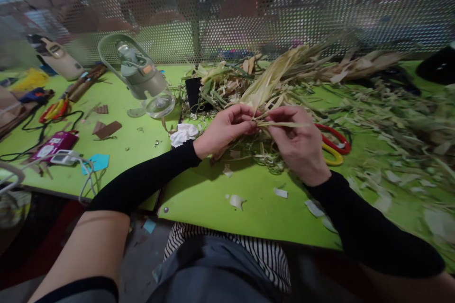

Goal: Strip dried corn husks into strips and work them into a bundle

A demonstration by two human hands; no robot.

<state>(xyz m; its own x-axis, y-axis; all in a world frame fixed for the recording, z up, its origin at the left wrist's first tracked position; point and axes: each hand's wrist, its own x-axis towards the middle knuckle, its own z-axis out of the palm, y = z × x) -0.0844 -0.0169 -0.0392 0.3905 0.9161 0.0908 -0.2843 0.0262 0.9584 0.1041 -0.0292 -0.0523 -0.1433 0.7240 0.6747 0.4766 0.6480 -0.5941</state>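
Pale, dry corn husk strips (272, 83) fan up and away from between my two hands, above the green table. My left hand (232, 125) pinches the near end of the strips between thumb and fingers. Close beside it, my right hand (296, 139) is closed on the same husk strips, one thin strip lying across its fingers. The fingertips of both hands almost meet. Under and behind the right hand lie scissors with red and yellow handles (334, 149); their blades are hidden. Husk scraps (268, 161) lie beneath the hands.
A perforated metal screen (231, 9) stands behind the green table (209, 194). At left are a pale green bottle (142, 75), a crumpled tissue (184, 134), a purple box (57, 144) and cables. A dark phone-like object (193, 93) sits by the husk pile (227, 80). Shredded husk (401, 128) covers the right side.
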